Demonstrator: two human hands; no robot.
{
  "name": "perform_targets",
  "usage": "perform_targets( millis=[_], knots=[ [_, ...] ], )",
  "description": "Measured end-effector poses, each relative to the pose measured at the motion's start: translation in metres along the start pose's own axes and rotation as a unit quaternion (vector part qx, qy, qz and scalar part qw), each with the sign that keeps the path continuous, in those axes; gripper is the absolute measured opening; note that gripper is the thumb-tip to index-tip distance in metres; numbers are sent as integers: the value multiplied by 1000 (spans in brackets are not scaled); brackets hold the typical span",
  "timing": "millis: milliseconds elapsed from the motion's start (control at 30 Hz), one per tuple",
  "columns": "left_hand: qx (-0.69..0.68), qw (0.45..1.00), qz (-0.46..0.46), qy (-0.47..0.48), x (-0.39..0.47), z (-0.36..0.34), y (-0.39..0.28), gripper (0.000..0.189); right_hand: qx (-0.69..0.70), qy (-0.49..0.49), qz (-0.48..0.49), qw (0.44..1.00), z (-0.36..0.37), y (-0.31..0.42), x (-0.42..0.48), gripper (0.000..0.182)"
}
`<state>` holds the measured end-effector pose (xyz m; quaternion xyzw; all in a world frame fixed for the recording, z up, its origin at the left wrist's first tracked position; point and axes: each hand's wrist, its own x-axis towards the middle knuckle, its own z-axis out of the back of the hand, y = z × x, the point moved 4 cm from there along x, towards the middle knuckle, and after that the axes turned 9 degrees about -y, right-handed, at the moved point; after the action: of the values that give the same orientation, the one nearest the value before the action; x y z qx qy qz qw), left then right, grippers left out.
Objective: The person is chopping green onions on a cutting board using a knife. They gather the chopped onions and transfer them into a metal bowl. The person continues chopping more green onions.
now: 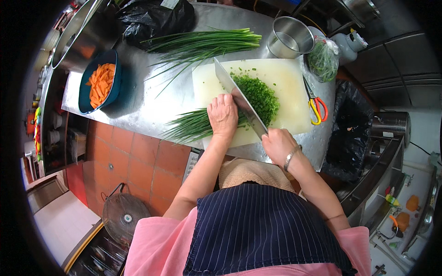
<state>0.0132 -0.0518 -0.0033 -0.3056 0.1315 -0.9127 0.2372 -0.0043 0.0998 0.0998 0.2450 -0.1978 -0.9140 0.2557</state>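
Observation:
My right hand (pixel 280 146) grips the handle of a wide-bladed cleaver (pixel 238 95), whose blade slants up and left across a white cutting board (pixel 293 93). Fingers curled, my left hand (pixel 223 115) presses down on a bunch of green scallions or chives (pixel 191 126) just left of the blade. The bunch's thin tips hang towards the table's near edge. On the blade's right side lies a heap of finely chopped greens (pixel 259 98), with loose bits scattered above it. The cleaver hides where blade and stalks meet.
Uncut scallions (pixel 214 41) lie behind the board, near a black plastic bag (pixel 159 20). A blue bowl of carrot slices (pixel 101 84) stands left. To the right are a steel pot (pixel 290 38), scissors (pixel 316 105), bagged greens (pixel 323 60) and a black-lined bin (pixel 348 134).

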Motion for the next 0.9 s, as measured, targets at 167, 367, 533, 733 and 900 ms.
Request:
perform_targets(
  millis=[167,367,533,733,900],
  knots=[
    [-8,1000,9,14,2,1,1,14,40,-19,-53,998,-15,4,29,25],
    [-17,998,3,-54,2,4,1,9,72,-80,-90,990,-14,-18,12,32],
    [-2,999,1,-38,-3,-1,4,9,-14,-35,-50,998,5,3,-12,30],
    [8,1000,7,-11,1,-4,3,9,40,10,-68,997,-12,11,24,29],
    [-17,999,2,-31,0,2,2,7,79,-50,-102,990,-24,-11,26,31]
  ],
)
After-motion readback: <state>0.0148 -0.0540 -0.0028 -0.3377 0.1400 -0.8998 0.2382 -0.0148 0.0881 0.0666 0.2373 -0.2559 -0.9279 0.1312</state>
